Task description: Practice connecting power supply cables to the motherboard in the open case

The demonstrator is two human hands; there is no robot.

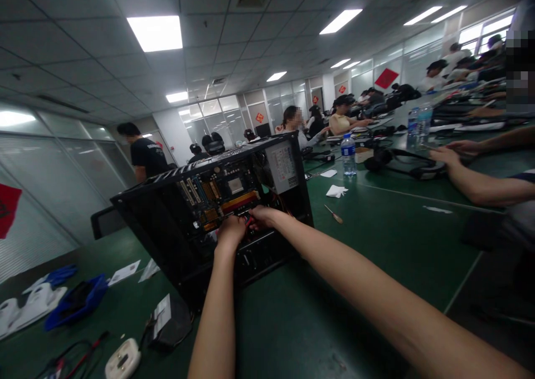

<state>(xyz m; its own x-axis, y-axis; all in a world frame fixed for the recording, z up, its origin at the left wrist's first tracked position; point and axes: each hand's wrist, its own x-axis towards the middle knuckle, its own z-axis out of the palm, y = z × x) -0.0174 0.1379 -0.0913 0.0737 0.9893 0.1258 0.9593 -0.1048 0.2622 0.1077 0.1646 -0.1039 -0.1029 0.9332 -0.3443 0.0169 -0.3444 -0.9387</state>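
Observation:
An open black computer case stands on the green table in front of me, its inside facing me. The motherboard with its slots shows at the back, and a silver power supply sits at the upper right. My left hand and my right hand reach into the lower part of the case, close together. Between them is a bit of red cable, and both hands have their fingers curled in around it. Its far end and most of the fingertips are hidden.
To the left lie a blue tray, a dark boxy part with a white label, a white socket block and loose leads. On the right are a screwdriver, crumpled tissue, a water bottle and another person's hands.

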